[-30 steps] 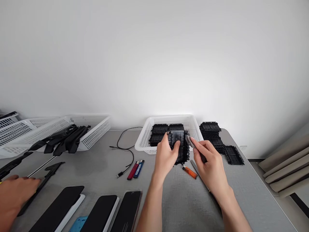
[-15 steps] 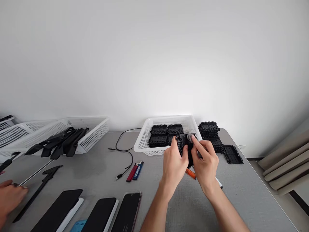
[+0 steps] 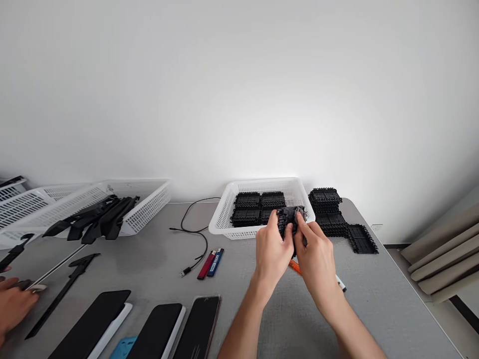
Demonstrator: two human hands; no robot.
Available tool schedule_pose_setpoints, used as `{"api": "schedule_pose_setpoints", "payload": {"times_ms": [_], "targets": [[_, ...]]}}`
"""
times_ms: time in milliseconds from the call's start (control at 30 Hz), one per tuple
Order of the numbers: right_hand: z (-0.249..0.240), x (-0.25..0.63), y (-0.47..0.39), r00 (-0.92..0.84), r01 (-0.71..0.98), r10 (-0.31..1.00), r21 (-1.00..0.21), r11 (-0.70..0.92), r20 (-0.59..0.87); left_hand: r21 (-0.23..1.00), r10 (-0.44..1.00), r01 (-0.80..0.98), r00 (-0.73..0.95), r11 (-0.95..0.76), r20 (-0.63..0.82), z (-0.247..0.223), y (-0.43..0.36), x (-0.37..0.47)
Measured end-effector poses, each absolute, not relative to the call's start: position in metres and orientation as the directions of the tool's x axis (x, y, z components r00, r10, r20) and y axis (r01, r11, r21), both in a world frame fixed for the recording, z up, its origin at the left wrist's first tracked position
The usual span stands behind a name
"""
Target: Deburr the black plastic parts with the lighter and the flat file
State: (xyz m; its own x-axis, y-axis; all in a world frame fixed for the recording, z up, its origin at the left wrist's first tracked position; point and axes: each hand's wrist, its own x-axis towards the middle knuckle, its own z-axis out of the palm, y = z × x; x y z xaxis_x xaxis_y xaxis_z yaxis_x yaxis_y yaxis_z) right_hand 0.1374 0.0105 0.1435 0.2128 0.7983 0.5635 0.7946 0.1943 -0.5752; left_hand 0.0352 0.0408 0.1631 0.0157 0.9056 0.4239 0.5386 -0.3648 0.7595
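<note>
In front of the white basket (image 3: 220, 225), my left hand (image 3: 272, 249) grips a black plastic panel (image 3: 285, 215) with toothed edges by its left side. My right hand (image 3: 316, 252) is closed on the panel's right side, its index finger pressed on a small grey wad (image 3: 300, 210) at the upper face. What the wad is made of, I cannot tell. Similar black panels (image 3: 247, 200) lie stacked inside the basket. More stacked panels (image 3: 325, 197) stand right of it, with a loose panel (image 3: 362, 239) beside them. Under my hands an orange lighter (image 3: 295, 267) partly shows.
A red lighter (image 3: 206, 265), a blue lighter (image 3: 215, 263) and a black USB cable (image 3: 204, 244) lie left of my hands. Phones (image 3: 197, 326) line the front edge. Black handle-like parts (image 3: 108, 219) rest on another basket (image 3: 151, 207). Another person's hand (image 3: 17, 304) is at far left.
My right hand has shifted slightly left and its fingers have drawn in closer on the panel. Less of the grey wad shows. The other person's hand has moved slightly left.
</note>
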Motion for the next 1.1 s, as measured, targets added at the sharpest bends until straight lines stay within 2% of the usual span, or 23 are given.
{"api": "schedule_pose_setpoints", "payload": {"times_ms": [167,300,433,667,833,933,1033,1100], "targets": [[0.142,0.127,0.008,0.074,0.851,0.864,-0.484,0.206,0.498,0.808,0.904,0.516,-0.138,-0.283,0.405,0.164,0.049,0.027],[0.142,0.125,0.008,-0.01,0.885,0.902,-0.417,0.209,0.432,0.84,0.902,0.461,-0.166,-0.286,0.398,0.163,0.055,0.021],[0.144,0.126,0.008,-0.012,0.882,0.915,-0.428,0.2,0.402,0.845,0.901,0.453,-0.177,-0.283,0.396,0.161,0.057,0.022],[0.147,0.119,0.002,-0.095,0.871,0.951,-0.438,0.222,0.293,0.881,0.853,0.373,-0.316,-0.29,0.415,0.162,0.068,0.008],[0.148,0.113,0.0,-0.109,0.876,0.951,-0.423,0.23,0.29,0.896,0.846,0.326,-0.343,-0.301,0.409,0.163,0.072,-0.003],[0.15,0.117,0.0,-0.074,0.846,0.948,-0.485,0.223,0.308,0.894,0.867,0.351,-0.309,-0.278,0.391,0.163,0.07,-0.002],[0.157,0.137,0.0,-0.009,0.739,0.936,-0.628,0.244,0.353,0.863,0.857,0.415,-0.291,-0.288,0.426,0.163,0.068,0.001],[0.163,0.154,-0.001,0.094,0.633,0.901,-0.724,0.274,0.423,0.864,0.856,0.4,-0.282,-0.305,0.433,0.162,0.068,0.002]]}}
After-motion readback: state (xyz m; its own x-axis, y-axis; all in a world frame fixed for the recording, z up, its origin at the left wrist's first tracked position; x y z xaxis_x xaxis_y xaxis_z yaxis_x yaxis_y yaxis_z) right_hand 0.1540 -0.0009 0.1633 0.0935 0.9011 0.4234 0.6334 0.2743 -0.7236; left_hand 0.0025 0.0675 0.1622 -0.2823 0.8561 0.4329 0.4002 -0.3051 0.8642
